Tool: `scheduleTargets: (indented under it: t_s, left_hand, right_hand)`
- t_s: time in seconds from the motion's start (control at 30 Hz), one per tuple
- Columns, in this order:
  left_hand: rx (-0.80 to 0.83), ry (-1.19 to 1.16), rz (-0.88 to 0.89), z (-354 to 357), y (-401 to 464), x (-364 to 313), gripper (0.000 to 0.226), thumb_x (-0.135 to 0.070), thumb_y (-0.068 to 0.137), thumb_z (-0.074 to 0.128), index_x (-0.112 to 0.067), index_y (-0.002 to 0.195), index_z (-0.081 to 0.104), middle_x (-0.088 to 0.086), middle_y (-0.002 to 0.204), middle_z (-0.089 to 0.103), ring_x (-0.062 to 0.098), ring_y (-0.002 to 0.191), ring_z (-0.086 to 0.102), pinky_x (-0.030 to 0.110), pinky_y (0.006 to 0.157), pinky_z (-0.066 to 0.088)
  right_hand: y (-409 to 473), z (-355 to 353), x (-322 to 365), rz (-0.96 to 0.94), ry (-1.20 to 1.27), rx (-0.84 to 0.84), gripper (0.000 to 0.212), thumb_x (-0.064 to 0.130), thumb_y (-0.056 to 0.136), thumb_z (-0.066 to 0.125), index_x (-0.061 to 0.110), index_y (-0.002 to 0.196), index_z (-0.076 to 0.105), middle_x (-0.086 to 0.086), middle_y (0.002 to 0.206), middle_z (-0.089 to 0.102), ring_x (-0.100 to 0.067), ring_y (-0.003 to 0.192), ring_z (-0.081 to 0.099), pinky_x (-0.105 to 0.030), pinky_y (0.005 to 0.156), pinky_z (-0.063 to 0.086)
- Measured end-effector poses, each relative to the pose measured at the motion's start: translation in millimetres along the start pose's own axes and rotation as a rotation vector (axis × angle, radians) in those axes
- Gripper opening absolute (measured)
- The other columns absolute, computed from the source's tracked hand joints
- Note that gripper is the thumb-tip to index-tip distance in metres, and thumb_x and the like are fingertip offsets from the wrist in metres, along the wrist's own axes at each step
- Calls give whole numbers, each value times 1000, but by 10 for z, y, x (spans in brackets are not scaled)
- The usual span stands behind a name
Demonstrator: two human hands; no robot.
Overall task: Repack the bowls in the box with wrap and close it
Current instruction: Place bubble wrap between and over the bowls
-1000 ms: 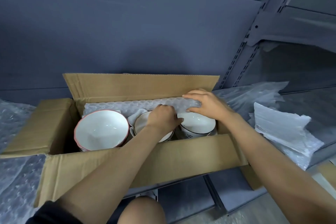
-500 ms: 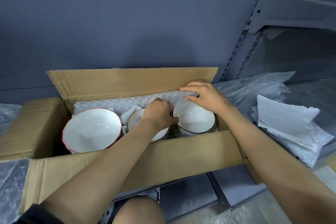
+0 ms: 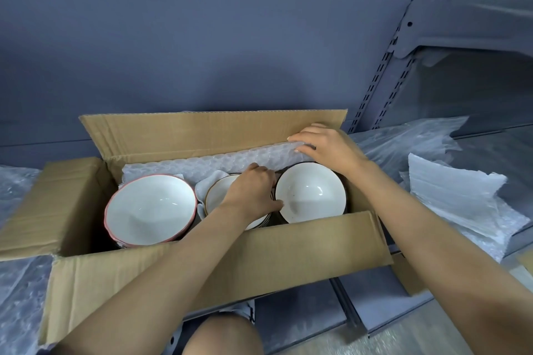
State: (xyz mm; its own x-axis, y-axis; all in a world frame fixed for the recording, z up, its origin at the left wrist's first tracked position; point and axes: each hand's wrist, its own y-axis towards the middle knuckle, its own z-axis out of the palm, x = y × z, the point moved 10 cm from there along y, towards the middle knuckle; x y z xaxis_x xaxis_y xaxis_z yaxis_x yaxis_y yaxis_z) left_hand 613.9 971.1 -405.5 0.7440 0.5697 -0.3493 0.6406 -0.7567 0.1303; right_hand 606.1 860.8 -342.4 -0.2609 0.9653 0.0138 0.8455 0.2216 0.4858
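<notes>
Brown cardboard fills the middle of the view: the box (image 3: 288, 242) sits open on a grey shelf (image 3: 490, 153), its far flap standing up and its near flap folded down toward the person. Since a second ago the view has drawn closer and tipped down, so the box looks larger and the right-hand bowl shows more fully; the left hand (image 3: 251, 193) has slid a little toward that bowl, and the right hand (image 3: 328, 147) has stayed at the far right corner.

Three white bowls stand in a row inside. The pink-rimmed bowl (image 3: 150, 207) is at the left, untouched. The gold-rimmed bowl (image 3: 219, 196) in the middle lies mostly under the left hand, whose fingers curl down over its far right edge, thumb tip touching the dark-rimmed bowl (image 3: 310, 193) beside it. Whether those fingers actually grasp anything cannot be told.

A strip of bubble wrap (image 3: 219, 163) lines the far wall behind the bowls. The right hand's fingers (image 3: 300, 140) press flat on its right end, relaxed rather than clenched, just beyond the dark-rimmed bowl.

More wrap (image 3: 461, 199) lies loose on the shelf to the right.
</notes>
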Motion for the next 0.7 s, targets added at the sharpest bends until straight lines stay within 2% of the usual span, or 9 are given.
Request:
scheduleTargets:
  t_s: [0.1, 0.2, 0.33, 0.4, 0.47, 0.57, 0.7]
  left_hand:
    - [0, -22, -6, 5, 2, 15, 34, -35, 81, 67, -8, 102, 61, 6, 103, 62, 19, 107, 44, 23, 77, 36]
    - [8, -43, -20, 22, 15, 44, 35, -35, 81, 67, -8, 102, 62, 5, 103, 63, 19, 107, 44, 24, 79, 39]
    - [15, -60, -42, 46, 32, 82, 33, -36, 80, 68, -7, 97, 64, 6, 98, 64, 19, 105, 45, 34, 84, 45]
    - [13, -68, -47, 58, 47, 102, 32, -36, 81, 67, -7, 95, 64, 6, 97, 65, 19, 105, 45, 35, 84, 46]
    - [10, -79, -45, 63, 53, 109, 33, -38, 82, 66, -8, 95, 64, 5, 97, 65, 19, 105, 45, 35, 85, 46]
    - [2, -137, -28, 32, 49, 111, 31, -39, 84, 66, -10, 95, 66, 4, 97, 65, 19, 105, 48, 31, 85, 44]
    - [-137, -240, -9, -283, -95, 254, 30, -30, 87, 65, -12, 111, 64, 4, 114, 63, 21, 110, 53, 31, 90, 43]
  right_hand:
    - [-57, 115, -108, 79, 54, 92, 24, 14, 85, 70, 14, 109, 72, -2, 99, 72, -22, 94, 64, -34, 80, 54]
    - [-163, 262, -295, 264, 224, 256, 26, 16, 92, 62, 15, 116, 69, -2, 112, 71, -15, 104, 63, -28, 94, 47]
    - [-238, 332, -372, 402, 359, 363, 26, 12, 95, 55, 18, 115, 69, 5, 112, 70, -2, 99, 61, -7, 80, 43]
    - [-243, 378, -362, 449, 377, 449, 25, 16, 96, 54, 23, 115, 69, 11, 114, 68, -2, 100, 62, -15, 83, 49]
    - [-240, 437, -366, 469, 347, 509, 26, 18, 96, 53, 24, 116, 69, 13, 116, 68, -10, 102, 64, -31, 88, 52]
    - [-217, 390, -342, 449, 200, 456, 27, 23, 96, 51, 27, 116, 68, 8, 111, 69, -15, 96, 62, -38, 86, 52]
    - [-226, 74, -67, 341, 36, 136, 31, 27, 93, 59, 21, 123, 63, 8, 118, 60, -13, 112, 52, -26, 77, 46]
